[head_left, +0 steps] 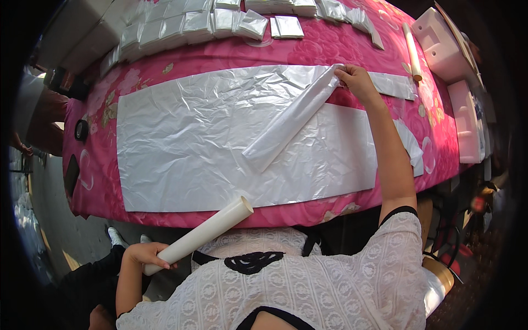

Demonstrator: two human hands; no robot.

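Observation:
My left hand (144, 256) is closed round the lower end of a white plastic tube (201, 231), which slants up toward the table's front edge. A large crinkled silvery-white plastic sheet (187, 148) lies spread over the table. At its far right edge my right hand (355, 80) pinches a corner of the sheet. From there a folded strip (297, 118) runs slantwise down toward the sheet's middle. Part of the sheet's right side is hidden under my right forearm.
Stacks of folded silvery packets (181, 27) line the far edge of the pink floral tablecloth (330, 49). Another pale tube (411, 52) lies at the far right, near white foam boxes (445, 47). A tape roll (81, 130) and a dark phone-like object (71, 175) sit at the left edge.

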